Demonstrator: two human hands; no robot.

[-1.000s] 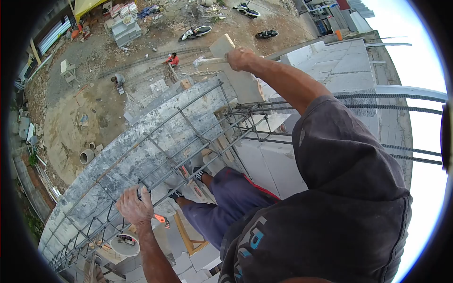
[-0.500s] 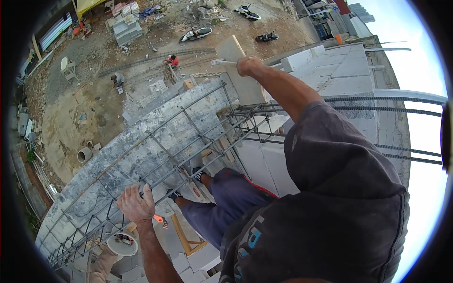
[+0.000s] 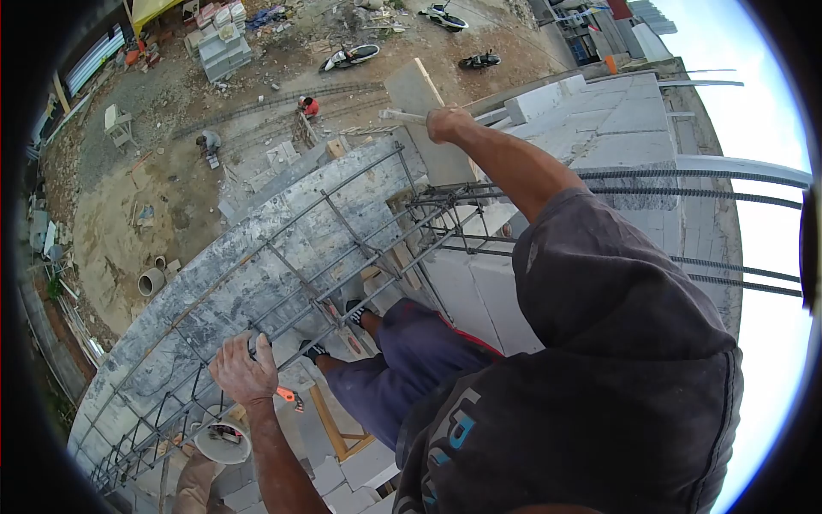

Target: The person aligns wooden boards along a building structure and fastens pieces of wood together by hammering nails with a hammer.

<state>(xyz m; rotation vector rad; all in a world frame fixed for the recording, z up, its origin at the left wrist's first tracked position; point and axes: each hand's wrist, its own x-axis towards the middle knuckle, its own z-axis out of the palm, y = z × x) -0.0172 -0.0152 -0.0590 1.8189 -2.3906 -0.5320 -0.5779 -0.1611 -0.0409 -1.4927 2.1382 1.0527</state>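
Observation:
My left hand (image 3: pixel 244 370) is closed on a bar of the steel rebar cage (image 3: pixel 295 319) at lower left, its thumb beside a dark part. At upper centre my right hand (image 3: pixel 449 125) grips a light-coloured stick-like tool (image 3: pixel 402 116), whose exact kind I cannot make out. The tool crosses in front of a flat upright board (image 3: pixel 417 89) near the cage's upper end. An orange-handled tool (image 3: pixel 287 394) hangs just right of my left hand.
My feet (image 3: pixel 354 313) stand beside the cage. A concrete ledge (image 3: pixel 231 278) curves past it, with a drop to the ground beyond. A bucket (image 3: pixel 224 442) and another person's arm (image 3: pixel 195 484) are below. Long bars (image 3: pixel 728 195) stick out right. Two people (image 3: pixel 309 107) work far below.
My right hand and its tool have moved right and slightly down since the first frame. The other person's arm shows more at the bottom. My left hand stays on the cage.

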